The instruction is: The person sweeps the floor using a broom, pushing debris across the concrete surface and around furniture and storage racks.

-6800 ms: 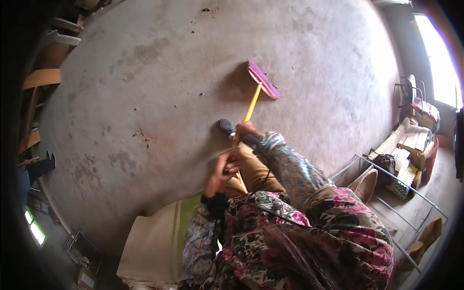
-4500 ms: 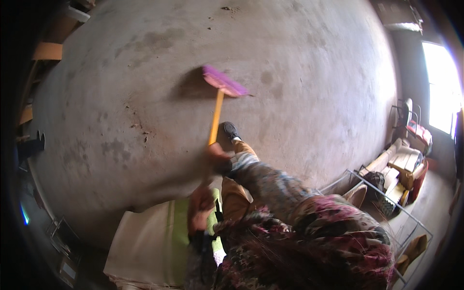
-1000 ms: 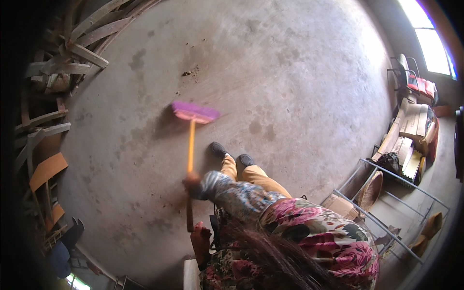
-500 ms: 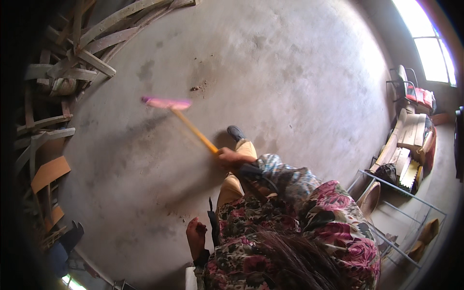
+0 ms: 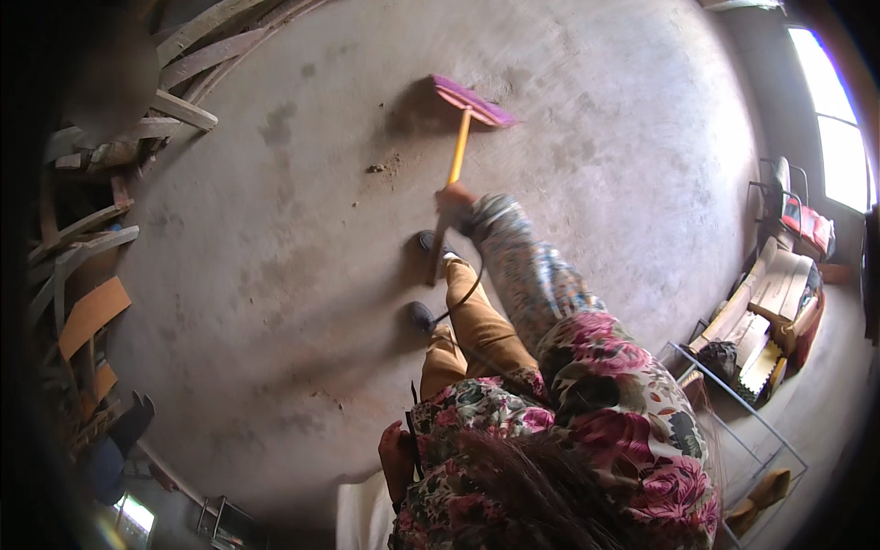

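Note:
My right hand is out in front of me, closed around the yellow handle of a broom. Its pink and purple head is at the far middle of the concrete floor, slightly blurred. The handle's lower end runs back past my hand toward my feet. A small heap of dirt crumbs lies on the floor to the left of the broom handle. Close to my body at the lower middle, my left hand hangs with curled fingers beside a dark strap. Whatever is inside those fingers, if anything, is hidden.
Old wooden frames are piled along the left side, with orange-brown boards below them. On the right are cartons, a metal rack and a chair with a red item. My shoes stand mid-floor.
The broom head has swung right and farther away, past the dirt heap. My right arm has stretched forward with it. My left hand stays low by my body.

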A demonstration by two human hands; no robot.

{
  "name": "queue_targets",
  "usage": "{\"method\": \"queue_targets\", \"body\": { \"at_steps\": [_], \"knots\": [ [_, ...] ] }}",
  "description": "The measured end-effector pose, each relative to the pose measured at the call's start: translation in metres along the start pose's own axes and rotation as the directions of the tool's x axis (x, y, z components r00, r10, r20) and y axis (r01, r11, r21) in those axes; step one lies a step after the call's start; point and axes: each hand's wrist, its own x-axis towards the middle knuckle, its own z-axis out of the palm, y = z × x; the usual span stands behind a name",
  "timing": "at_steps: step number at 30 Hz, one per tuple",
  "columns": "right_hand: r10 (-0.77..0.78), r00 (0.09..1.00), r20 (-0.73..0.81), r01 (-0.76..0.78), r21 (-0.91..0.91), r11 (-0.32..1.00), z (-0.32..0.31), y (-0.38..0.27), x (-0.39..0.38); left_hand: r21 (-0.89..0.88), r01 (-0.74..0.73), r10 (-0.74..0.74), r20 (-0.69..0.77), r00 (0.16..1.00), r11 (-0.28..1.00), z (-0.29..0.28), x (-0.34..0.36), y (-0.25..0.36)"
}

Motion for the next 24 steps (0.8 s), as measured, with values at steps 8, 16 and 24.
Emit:
{"method": "queue_targets", "body": {
  "at_steps": [8,16,24],
  "knots": [
    [0.54,0.781,0.315,-0.538,-0.101,0.837,0.274,0.003,-0.168,-0.576,0.285,-0.31,0.058,0.949,0.766,0.024,0.027,0.071],
    [0.189,0.336,0.923,-0.794,0.169,0.584,0.264,-0.051,-0.148,-0.436,0.108,-0.16,-0.083,0.984,0.893,0.024,0.029,0.113],
    [-0.369,-0.172,0.913,-0.897,-0.3,-0.324,0.119,-0.002,-0.017,-0.078,-0.043,0.036,-0.095,0.995,0.996,0.025,0.047,0.051]
  ]
}}
